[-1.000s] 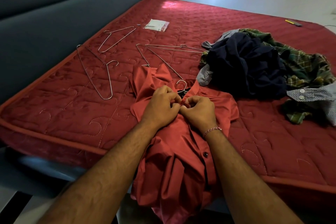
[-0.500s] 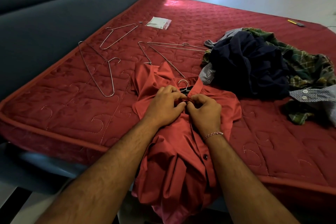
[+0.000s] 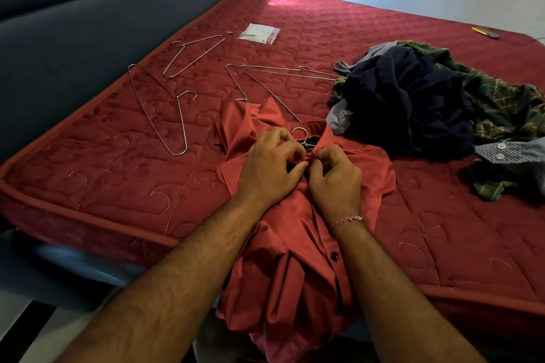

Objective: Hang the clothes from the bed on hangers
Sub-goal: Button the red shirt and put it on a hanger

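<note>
Our left hand (image 3: 269,169) and right hand (image 3: 334,180) still pinch the red shirt (image 3: 283,268) collar. Its hanger hook (image 3: 300,133) pokes out; buttoning seems unfinished.

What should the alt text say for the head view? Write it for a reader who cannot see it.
Both hands, left hand and right hand, pinch the collar of a red shirt lying on a red mattress, a hanger hook poking out at its neck. Bare wire hangers lie to the left; a pile of clothes sits to the right.

You're seeing a clear packet (image 3: 259,34) lying near the headboard (image 3: 88,23), a yellow pen (image 3: 485,33) resting far right.
</note>
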The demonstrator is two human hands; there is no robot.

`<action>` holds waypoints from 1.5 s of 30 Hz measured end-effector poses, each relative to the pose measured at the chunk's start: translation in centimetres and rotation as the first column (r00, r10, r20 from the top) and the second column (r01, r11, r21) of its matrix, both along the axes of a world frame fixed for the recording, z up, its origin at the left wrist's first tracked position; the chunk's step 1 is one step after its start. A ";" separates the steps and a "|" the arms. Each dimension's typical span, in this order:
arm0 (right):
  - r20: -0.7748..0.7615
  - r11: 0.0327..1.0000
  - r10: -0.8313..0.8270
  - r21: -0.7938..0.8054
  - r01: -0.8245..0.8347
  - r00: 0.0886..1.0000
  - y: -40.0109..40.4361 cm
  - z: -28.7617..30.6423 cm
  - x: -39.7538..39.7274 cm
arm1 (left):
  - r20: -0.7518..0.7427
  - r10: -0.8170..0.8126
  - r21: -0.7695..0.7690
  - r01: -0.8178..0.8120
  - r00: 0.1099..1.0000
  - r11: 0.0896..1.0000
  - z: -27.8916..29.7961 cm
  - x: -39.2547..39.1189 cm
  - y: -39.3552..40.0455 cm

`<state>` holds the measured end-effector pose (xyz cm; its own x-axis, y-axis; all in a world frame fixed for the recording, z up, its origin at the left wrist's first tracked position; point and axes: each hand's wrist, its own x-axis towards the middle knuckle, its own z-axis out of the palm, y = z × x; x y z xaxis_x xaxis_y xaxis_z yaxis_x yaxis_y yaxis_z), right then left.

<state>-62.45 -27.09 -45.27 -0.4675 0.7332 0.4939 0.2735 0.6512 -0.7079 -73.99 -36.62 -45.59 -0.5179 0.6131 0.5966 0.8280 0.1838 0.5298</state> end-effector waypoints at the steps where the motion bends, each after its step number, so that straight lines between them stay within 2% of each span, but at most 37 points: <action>1: -0.021 1.000 -0.008 0.000 0.008 1.000 -0.1 0.1 0.0 | -0.005 0.023 0.050 -0.023 1.000 0.998 0.1 0.3 -0.1; 3: -0.038 1.000 0.007 -0.007 -0.007 0.999 0.0 0.2 0.0 | 0.077 -0.029 0.048 0.026 0.997 0.999 0.4 0.6 -0.1; 5: -0.022 0.997 0.068 -0.029 -0.069 0.997 0.2 0.1 0.1 | 0.248 -0.085 -0.021 0.093 0.965 0.995 0.6 0.7 0.0; 8: -0.029 0.951 0.230 -0.203 -0.231 0.973 0.7 0.5 0.1 | 0.432 -0.041 -0.038 0.064 0.901 0.997 0.6 -0.1 0.5; 12: 0.045 0.958 0.257 -0.142 -0.248 0.965 1.1 0.4 0.0 | 0.473 0.005 -0.165 0.084 0.881 0.983 0.2 -1.0 1.3; 15: 0.065 0.967 0.228 -0.134 -0.218 0.971 1.2 0.1 -0.3 | 0.532 0.019 -0.189 0.097 0.847 0.977 0.0 -1.7 1.7; 18: -0.029 0.940 0.223 -0.258 -0.223 0.974 1.5 0.0 -0.2 | 0.605 -0.078 -0.115 0.184 0.793 0.976 0.0 -1.7 1.4; 20: -0.102 0.904 0.222 -0.351 -0.244 0.970 1.7 0.1 0.0 | 0.666 -0.184 -0.023 0.266 0.723 0.964 0.2 -1.6 0.8; 23: -0.110 0.909 0.207 -0.346 -0.233 0.972 1.6 0.0 -0.1 | 0.720 -0.264 0.050 0.332 0.642 0.942 0.6 -1.7 0.3; 27: -0.083 0.948 0.161 -0.265 -0.178 0.983 1.0 0.0 -0.2 | 0.729 -0.291 0.054 0.371 0.620 0.927 0.9 -1.5 0.2; 29: -0.184 0.901 0.175 -0.367 -0.232 0.967 1.0 0.2 -0.2 | 0.726 -0.268 0.036 0.354 0.634 0.934 0.7 -1.6 0.4; 31: -0.326 0.845 0.113 -0.466 -0.264 0.938 1.2 0.4 -0.1 | 0.719 -0.237 0.007 0.334 0.653 0.943 0.2 -1.8 0.5; 32: -0.374 0.853 0.067 -0.459 -0.247 0.925 1.3 0.5 0.0 | 0.714 -0.232 0.002 0.329 0.660 0.944 0.1 -1.8 0.6; 34: -0.373 0.937 0.019 -0.318 -0.147 0.928 1.2 0.7 0.1 | 0.706 -0.230 -0.002 0.326 0.670 0.945 -0.2 -1.9 0.6; 36: -0.303 0.988 0.051 -0.124 -0.092 0.952 1.4 1.8 -0.4 | 0.699 -0.228 -0.003 0.321 0.678 0.947 -0.1 -1.9 0.5; 38: -0.187 0.989 0.145 -0.010 -0.149 0.972 2.2 3.5 -1.9 | 0.658 -0.212 -0.024 0.302 0.723 0.953 -0.2 -1.8 0.5; 40: 0.082 0.978 0.207 0.017 -0.209 0.975 3.9 4.0 -4.0 | 0.545 -0.154 -0.088 0.239 0.824 0.967 -0.2 -1.5 0.6; 41: 0.261 0.979 0.192 0.016 -0.203 0.946 4.7 3.9 -5.1 | 0.470 -0.117 -0.111 0.190 0.875 0.975 -0.1 -1.2 0.6; 43: 0.576 0.992 0.098 0.009 -0.126 0.811 5.9 3.2 -6.8 | 0.353 -0.061 -0.116 0.109 0.934 0.987 0.0 -0.7 0.5; 44: 0.657 0.997 0.068 -0.012 -0.080 0.750 6.3 2.8 -7.4 | 0.319 -0.046 -0.110 0.085 0.947 0.990 -0.1 -0.5 0.5; 45: 0.674 0.998 0.059 -0.044 -0.040 0.736 6.5 2.6 -8.0 | 0.300 -0.033 -0.105 0.068 0.953 0.992 -0.2 -0.5 0.5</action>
<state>-70.43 -20.58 -42.70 -0.7070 0.7070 0.0170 0.6536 0.6625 -0.3661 -74.52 -36.17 -45.79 -0.6280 0.6971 0.3459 0.6456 0.2185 0.7317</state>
